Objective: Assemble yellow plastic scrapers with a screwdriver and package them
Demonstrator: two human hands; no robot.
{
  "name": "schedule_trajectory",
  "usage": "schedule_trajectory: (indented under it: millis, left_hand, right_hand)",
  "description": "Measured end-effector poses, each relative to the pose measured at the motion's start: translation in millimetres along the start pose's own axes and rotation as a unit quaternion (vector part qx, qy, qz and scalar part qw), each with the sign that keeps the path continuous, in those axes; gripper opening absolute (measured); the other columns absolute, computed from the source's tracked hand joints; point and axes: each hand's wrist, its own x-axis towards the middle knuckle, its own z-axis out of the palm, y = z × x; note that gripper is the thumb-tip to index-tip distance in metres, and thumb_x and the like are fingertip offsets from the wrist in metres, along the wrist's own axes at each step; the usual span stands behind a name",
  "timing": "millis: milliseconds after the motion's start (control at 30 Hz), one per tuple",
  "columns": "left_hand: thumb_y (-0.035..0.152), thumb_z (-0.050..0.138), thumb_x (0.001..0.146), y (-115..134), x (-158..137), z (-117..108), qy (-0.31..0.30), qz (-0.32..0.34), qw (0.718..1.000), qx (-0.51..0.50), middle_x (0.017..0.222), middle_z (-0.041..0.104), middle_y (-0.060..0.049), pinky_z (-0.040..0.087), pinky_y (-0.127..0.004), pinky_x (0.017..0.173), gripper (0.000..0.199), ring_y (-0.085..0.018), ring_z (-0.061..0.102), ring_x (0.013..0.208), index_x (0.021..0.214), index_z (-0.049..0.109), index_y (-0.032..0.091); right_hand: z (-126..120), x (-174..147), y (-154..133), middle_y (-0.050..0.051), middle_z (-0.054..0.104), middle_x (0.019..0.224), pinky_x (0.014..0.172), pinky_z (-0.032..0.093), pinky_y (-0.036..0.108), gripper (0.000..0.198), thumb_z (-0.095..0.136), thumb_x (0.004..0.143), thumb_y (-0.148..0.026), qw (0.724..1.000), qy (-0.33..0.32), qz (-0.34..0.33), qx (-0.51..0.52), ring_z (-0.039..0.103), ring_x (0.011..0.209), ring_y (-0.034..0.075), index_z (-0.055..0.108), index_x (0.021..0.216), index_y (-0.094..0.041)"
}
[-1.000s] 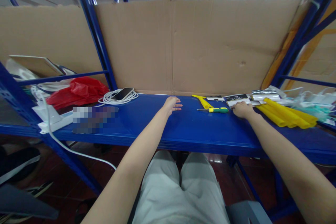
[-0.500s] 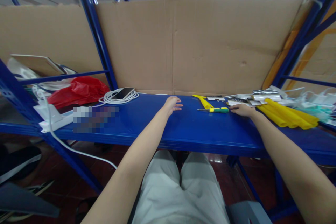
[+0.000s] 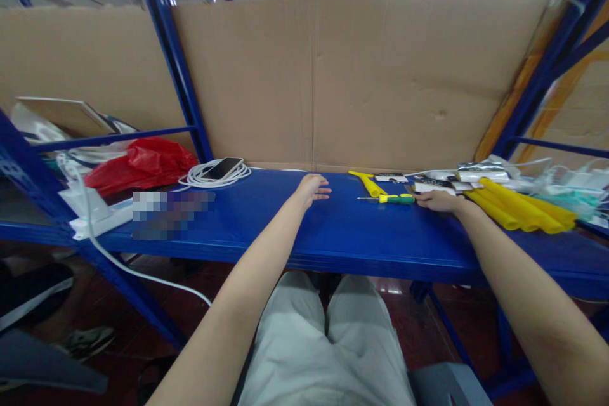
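My left hand [image 3: 313, 191] hovers over or rests on the middle of the blue shelf top [image 3: 342, 228], fingers apart and nothing in them. On the right, my right hand [image 3: 438, 201] is low at the shelf, its fingertips drawn together by the handle end of a green and yellow screwdriver [image 3: 398, 199]. Whether they touch the handle or pinch something small is hidden. The screwdriver lies flat, its shaft towards the left. Behind it is a bent yellow piece [image 3: 372, 186]. White-and-black packets [image 3: 434, 186] lie just behind my right hand.
Yellow rolls [image 3: 521, 206] and a foil-like pack [image 3: 483, 172] lie at the right. On the left are a coiled white cable [image 3: 193, 176], a phone [image 3: 224, 168], a red bag [image 3: 147, 162] and a white power strip [image 3: 111, 219]. Cardboard [image 3: 380, 82] walls the back.
My right hand's fingers have drawn closer together beside the screwdriver handle and shifted very slightly. My left hand and the screwdriver stay where they were. A shoe at lower left has moved.
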Motion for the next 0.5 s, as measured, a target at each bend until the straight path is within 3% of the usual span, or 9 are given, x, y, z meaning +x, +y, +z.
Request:
schedule_trajectory:
  millis: [100, 233, 500]
  left_hand:
    - [0.008, 0.047, 0.084, 0.8, -1.4, 0.2, -0.005, 0.004, 1.0, 0.007, 0.096, 0.064, -0.008, 0.051, -0.024, 0.054, 0.025, -0.008, 0.058, 0.05, 0.107, 0.048, 0.016]
    - [0.009, 0.047, 0.084, 0.9, -2.3, 0.8, -0.005, 0.005, 1.0, 0.012, 0.097, 0.064, -0.008, 0.05, -0.023, 0.054, 0.026, -0.008, 0.058, 0.051, 0.109, 0.047, 0.016]
    - [0.009, 0.048, 0.084, -0.5, -0.5, 0.2, -0.005, 0.007, 1.0, 0.016, 0.098, 0.064, -0.008, 0.05, -0.024, 0.055, 0.028, -0.009, 0.058, 0.052, 0.111, 0.047, 0.015]
  right_hand:
    - [0.9, 3.4, 4.5, 0.003, 0.066, 0.115, 0.094, 0.041, 0.051, 0.038, 0.053, 0.076, -0.051, 0.999, -0.053, 0.012, -0.005, 0.06, 0.105, 0.031, 0.069, 0.107, -0.037]
    - [0.5, 4.8, 5.5, 0.005, 0.065, 0.118, 0.094, 0.041, 0.049, 0.039, 0.054, 0.076, -0.05, 0.997, -0.067, 0.024, 0.018, 0.059, 0.107, 0.031, 0.07, 0.107, -0.032]
    - [-2.3, -1.4, 1.8, 0.003, 0.073, 0.095, 0.086, 0.048, 0.035, 0.032, 0.057, 0.077, -0.038, 0.992, -0.079, -0.007, 0.102, 0.066, 0.089, 0.023, 0.073, 0.102, -0.027]
